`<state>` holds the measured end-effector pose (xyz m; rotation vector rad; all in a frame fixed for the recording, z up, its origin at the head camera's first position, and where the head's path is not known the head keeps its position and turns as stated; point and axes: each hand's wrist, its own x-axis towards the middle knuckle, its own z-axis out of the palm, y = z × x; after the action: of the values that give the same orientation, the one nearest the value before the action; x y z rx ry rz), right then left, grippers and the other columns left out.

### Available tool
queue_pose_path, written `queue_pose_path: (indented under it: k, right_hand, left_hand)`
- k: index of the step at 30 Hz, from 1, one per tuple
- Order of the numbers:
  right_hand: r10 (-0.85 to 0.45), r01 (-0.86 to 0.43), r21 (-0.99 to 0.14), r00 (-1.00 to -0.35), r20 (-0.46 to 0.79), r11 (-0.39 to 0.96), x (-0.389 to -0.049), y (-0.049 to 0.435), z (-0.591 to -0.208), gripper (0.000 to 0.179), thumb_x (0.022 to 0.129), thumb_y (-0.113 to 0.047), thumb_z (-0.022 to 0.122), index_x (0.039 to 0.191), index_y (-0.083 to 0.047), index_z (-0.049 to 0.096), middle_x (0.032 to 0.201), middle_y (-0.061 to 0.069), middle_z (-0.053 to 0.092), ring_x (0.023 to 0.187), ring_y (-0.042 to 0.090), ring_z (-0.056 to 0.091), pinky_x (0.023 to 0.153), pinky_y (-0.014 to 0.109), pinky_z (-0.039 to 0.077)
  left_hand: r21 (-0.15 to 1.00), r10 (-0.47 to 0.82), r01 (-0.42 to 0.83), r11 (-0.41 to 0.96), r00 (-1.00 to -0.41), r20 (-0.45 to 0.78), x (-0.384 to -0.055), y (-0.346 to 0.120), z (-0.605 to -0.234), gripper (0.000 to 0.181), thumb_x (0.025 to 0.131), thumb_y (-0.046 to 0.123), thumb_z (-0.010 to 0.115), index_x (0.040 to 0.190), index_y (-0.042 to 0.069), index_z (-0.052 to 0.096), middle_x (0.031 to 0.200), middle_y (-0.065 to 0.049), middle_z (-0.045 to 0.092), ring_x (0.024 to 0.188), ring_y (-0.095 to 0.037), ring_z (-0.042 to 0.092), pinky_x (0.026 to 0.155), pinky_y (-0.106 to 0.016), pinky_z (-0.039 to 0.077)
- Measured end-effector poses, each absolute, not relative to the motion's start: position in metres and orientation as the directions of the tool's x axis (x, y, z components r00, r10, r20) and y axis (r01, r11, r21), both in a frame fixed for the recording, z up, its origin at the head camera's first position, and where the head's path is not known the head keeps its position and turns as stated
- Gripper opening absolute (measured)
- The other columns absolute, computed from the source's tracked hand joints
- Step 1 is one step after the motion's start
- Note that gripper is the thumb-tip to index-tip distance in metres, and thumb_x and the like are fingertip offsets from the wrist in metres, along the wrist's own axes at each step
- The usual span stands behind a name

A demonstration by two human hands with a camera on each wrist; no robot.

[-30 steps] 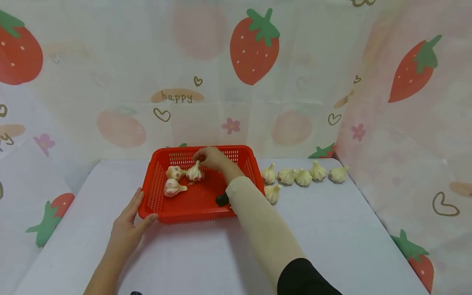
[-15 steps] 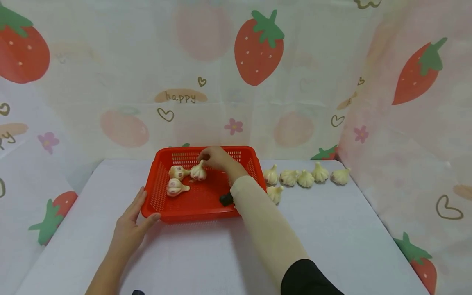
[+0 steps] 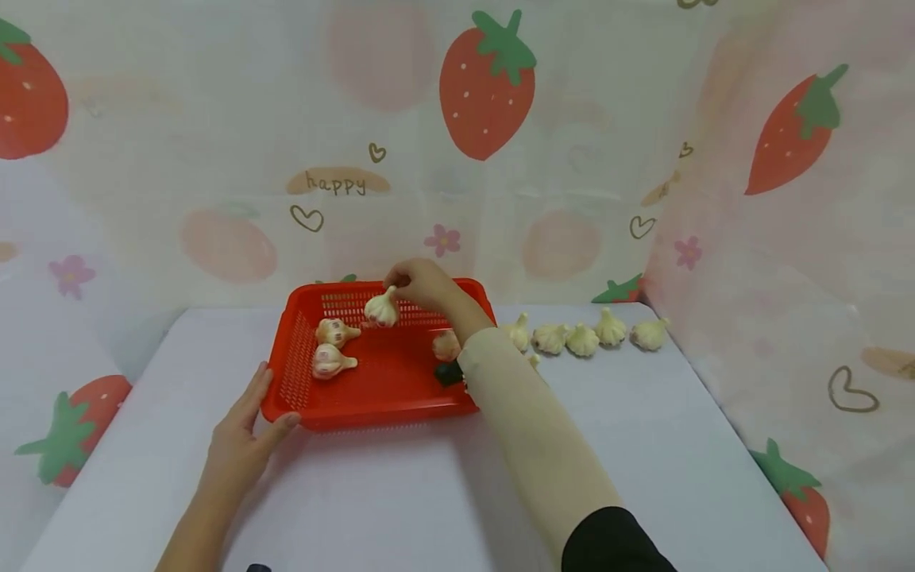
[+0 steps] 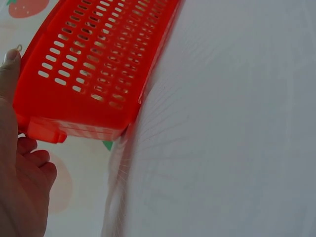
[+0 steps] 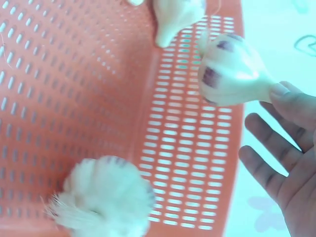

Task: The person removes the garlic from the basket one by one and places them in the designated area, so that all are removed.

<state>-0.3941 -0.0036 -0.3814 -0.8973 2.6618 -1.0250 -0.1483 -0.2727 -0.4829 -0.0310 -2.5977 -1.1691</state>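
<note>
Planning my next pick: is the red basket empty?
Not empty: three garlic bulbs show in the red plastic basket in the head view; the right hand holds another bulb.

The right hand (image 3: pixel 426 286) is stretched toward eleven o'clock, fingertips pinched; the left hand (image 3: pixel 239 449) is angled toward one, fingers seemingly curled.

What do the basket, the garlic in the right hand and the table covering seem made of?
Basket: likely moulded plastic, smooth with slight shine; its slotted walls suggest it.
Garlic bulb in the right hand: apparently natural garlic, papery-skinned and faintly glossy, with purple patches.
Table covering: matte white, perhaps cloth, given its fine creases; thin plastic isn't ruled out.
</note>
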Motion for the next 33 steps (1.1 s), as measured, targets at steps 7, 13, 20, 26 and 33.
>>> queue_pose_path:
  k: [7,13,20,26,33]
  right_hand:
    - [-0.590,-0.508,-0.643,-0.800,0.106,0.573,-0.382,-0.005,-0.358,0.019,0.099,-0.018,0.069,0.116,-0.010,0.075,0.108,-0.001,0.073,0.100,0.016,0.064,0.096,0.029,0.055]
    - [-0.575,-0.504,-0.627,-0.811,0.106,0.594,-0.368,0.000,-0.344,0.022,0.100,-0.022,0.069,0.118,-0.012,0.074,0.112,-0.001,0.072,0.104,0.014,0.065,0.098,0.026,0.054]
    - [-0.568,-0.536,-0.645,-0.802,0.186,0.545,-0.342,0.007,-0.324,0.019,0.098,-0.021,0.070,0.115,-0.013,0.075,0.108,-0.003,0.072,0.101,0.012,0.063,0.093,0.026,0.055]
    - [-0.565,-0.564,-0.640,-0.791,0.236,0.522,-0.329,0.015,-0.317,0.019,0.098,-0.022,0.071,0.115,-0.015,0.076,0.109,-0.004,0.073,0.102,0.011,0.065,0.092,0.025,0.055]
    - [-0.530,-0.587,-0.657,-0.785,0.320,0.473,-0.309,0.038,-0.323,0.018,0.097,-0.021,0.073,0.113,-0.014,0.076,0.107,-0.004,0.074,0.101,0.009,0.067,0.090,0.025,0.057]
  left_hand:
    - [0.727,-0.108,0.145,0.671,-0.951,0.290,-0.146,-0.276,-0.481,0.085,0.095,0.040,0.073,0.163,0.032,0.022,0.169,0.004,0.023,0.156,-0.029,0.025,0.101,0.004,0.017]
    - [0.733,-0.107,0.127,0.668,-0.959,0.263,-0.149,-0.276,-0.485,0.086,0.096,0.042,0.071,0.164,0.033,0.020,0.170,0.003,0.021,0.156,-0.032,0.023,0.117,-0.054,0.035]
    - [0.735,-0.097,0.142,0.663,-0.957,0.273,-0.149,-0.276,-0.485,0.086,0.095,0.040,0.073,0.164,0.031,0.022,0.170,0.003,0.021,0.156,-0.033,0.023,0.111,-0.065,0.034]
    - [0.727,-0.087,0.169,0.666,-0.950,0.301,-0.150,-0.276,-0.484,0.086,0.095,0.038,0.073,0.164,0.030,0.022,0.170,0.002,0.022,0.156,-0.033,0.023,0.114,-0.063,0.031]
    - [0.724,-0.084,0.168,0.669,-0.951,0.299,-0.150,-0.273,-0.488,0.086,0.095,0.038,0.073,0.164,0.029,0.022,0.170,0.003,0.021,0.156,-0.033,0.024,0.113,-0.062,0.031]
